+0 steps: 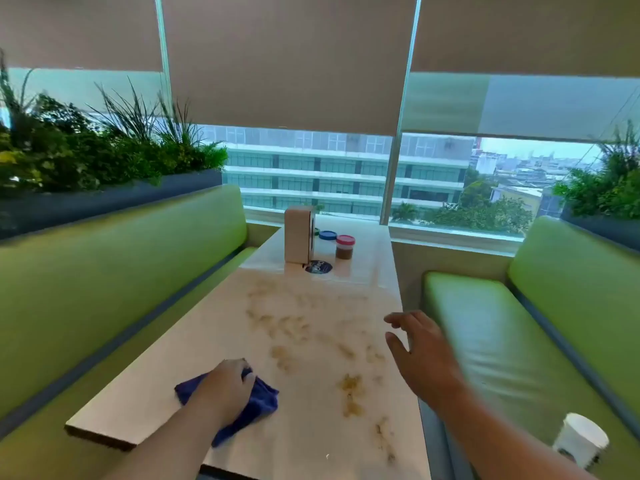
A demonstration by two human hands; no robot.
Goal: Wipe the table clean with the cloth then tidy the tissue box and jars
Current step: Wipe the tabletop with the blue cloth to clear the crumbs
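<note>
My left hand (227, 388) grips a blue cloth (258, 401) bunched on the near left part of the white table (166, 386). Brown smears (351, 394) run across the table's middle and near right. My right hand (420, 351) hovers open above the right edge, fingers spread, holding nothing. At the far end stands an upright tissue box (298, 234). Beside it are a jar with a red lid (345, 247) and brown contents, and a jar with a blue lid (327, 235). A green lid peeks out behind the box.
Green padded benches (114, 271) flank the table on both sides. A white paper cup (581, 439) sits on the right bench near me. A round dark sticker (318, 267) lies by the tissue box. Planters with greenery top both bench backs; a window is behind.
</note>
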